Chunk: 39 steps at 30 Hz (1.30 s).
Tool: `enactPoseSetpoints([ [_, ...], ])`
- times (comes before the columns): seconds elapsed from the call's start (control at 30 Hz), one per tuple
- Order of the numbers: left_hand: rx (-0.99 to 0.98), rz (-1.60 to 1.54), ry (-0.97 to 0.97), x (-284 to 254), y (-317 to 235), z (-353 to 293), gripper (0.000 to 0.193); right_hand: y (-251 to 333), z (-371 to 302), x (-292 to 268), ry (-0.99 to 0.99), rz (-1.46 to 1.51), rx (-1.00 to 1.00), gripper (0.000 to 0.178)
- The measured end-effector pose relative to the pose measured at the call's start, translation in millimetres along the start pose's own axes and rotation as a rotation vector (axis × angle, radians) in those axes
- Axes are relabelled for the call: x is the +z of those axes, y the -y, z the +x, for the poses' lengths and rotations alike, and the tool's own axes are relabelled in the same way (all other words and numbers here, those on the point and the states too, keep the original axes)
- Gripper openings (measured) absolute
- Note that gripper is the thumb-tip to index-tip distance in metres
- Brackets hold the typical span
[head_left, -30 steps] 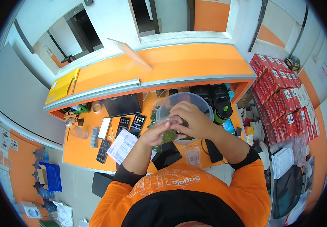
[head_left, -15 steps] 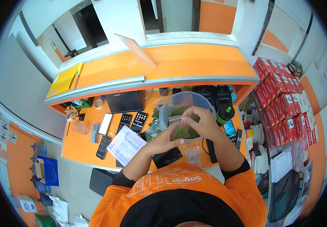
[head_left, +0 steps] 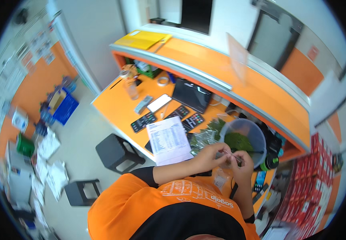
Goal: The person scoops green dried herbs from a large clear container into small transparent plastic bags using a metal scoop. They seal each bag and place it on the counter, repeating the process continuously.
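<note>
Both hands meet at the near side of a translucent tub [head_left: 254, 129] that holds finely chopped green leaf [head_left: 238, 142]. My left hand [head_left: 213, 155] and my right hand [head_left: 243, 163] pinch the top of a small clear zip bag [head_left: 238, 159], fingertips nearly touching. Most of the bag is hidden by the fingers. Left of the tub lie clear bags [head_left: 203, 140] with green leaf in them. Below my hands is a small packet of clear bags [head_left: 221, 179] on the orange desk.
A printed sheet [head_left: 169, 140] overlaps several phones on the desk [head_left: 111, 104]. Behind them stands a black laptop [head_left: 191, 96]. A black bottle with a green top [head_left: 269, 162] is right of the tub. Stacked red boxes [head_left: 301, 192] stand at the right; black stools [head_left: 119, 152] at the left.
The view has swung left and tilted, so desk and tub appear farther right. My left hand has come up to the bag's top beside my right, and the bag has dropped lower, toward me.
</note>
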<state>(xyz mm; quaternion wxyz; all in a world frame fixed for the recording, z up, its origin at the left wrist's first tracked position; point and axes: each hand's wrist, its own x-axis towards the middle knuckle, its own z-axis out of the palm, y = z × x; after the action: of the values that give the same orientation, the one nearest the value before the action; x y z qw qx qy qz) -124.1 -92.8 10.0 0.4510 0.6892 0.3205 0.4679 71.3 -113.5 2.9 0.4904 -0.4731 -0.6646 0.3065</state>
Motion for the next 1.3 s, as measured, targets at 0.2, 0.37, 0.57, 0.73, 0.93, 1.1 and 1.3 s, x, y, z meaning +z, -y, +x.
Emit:
enactPoseSetpoints([
  [0.2, 0.074, 0.148, -0.160, -15, 4, -42, 0.013, -4, -11, 36, 0.103, 0.164, 0.016, 0.006],
  [0.37, 0.084, 0.308, -0.301, -40, -2, -89, 0.016, 5, -13, 75, 0.349, 0.322, 0.081, 0.007],
  [0.57, 0.026, 0.382, -0.461, -59, 12, -146, 0.016, -13, -19, 125, 0.584, 0.277, 0.018, 0.006],
  [0.73, -0.217, 0.464, -0.622, -73, -13, -211, 0.016, 6, -27, 183, 0.833, 0.298, 0.040, 0.005],
  [0.93, -0.275, 0.585, -0.780, -123, -21, -277, 0.016, 56, -28, 259, 0.993, 0.244, -0.228, 0.007],
  [1.1, -0.230, 0.686, -0.892, -172, -42, -326, 0.015, 84, -38, 330, 1.081, 0.254, -0.199, 0.008],
  [1.3, -0.324, 0.765, -0.971, -207, -54, -394, 0.015, 122, -65, 405, 1.210, 0.344, -0.293, 0.007],
])
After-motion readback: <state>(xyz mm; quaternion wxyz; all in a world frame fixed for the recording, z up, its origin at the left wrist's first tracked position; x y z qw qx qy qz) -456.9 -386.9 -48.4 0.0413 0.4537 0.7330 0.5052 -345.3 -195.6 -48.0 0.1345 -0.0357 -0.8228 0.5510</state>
